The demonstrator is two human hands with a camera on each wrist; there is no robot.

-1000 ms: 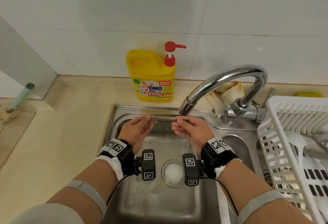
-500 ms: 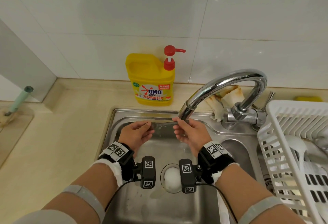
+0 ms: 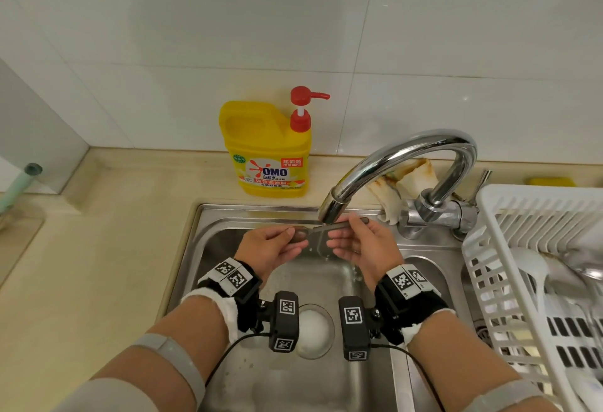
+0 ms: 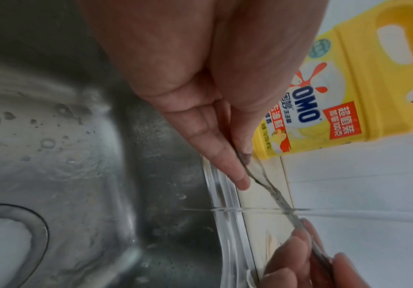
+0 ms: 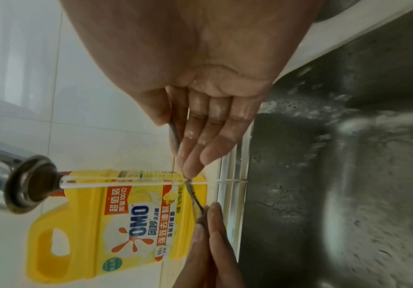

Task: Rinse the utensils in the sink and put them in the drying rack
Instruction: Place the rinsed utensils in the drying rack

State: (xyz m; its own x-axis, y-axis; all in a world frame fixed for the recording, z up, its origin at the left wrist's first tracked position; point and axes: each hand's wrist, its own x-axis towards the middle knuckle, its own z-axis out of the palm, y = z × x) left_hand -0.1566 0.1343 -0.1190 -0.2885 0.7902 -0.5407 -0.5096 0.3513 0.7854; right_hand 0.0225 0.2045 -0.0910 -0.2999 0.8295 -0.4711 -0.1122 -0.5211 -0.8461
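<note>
A metal spoon (image 3: 321, 228) is held level under the faucet spout (image 3: 332, 207) over the steel sink (image 3: 208, 248). My left hand (image 3: 290, 242) pinches its bowl end, and my right hand (image 3: 349, 232) pinches the handle between thumb and fingers. A thin stream of water (image 5: 126, 179) from the nozzle (image 5: 32, 183) strikes the spoon (image 5: 193, 194) at its neck. In the left wrist view the spoon (image 4: 262, 181) runs from my left hand (image 4: 225, 152) to the right hand's fingers (image 4: 299, 253). The white drying rack (image 3: 489, 248) stands to the right.
A yellow detergent bottle (image 3: 270, 157) with a red pump stands behind the sink. A crumpled cloth (image 3: 408, 179) lies behind the faucet. A white ladle (image 3: 532, 268) and metal utensils lie in the rack. Foam sits in the drain (image 3: 313, 330). The beige counter (image 3: 98, 264) lies to the left.
My hands have drawn closer together along the spoon and shifted slightly right under the spout. Both still hold the spoon.
</note>
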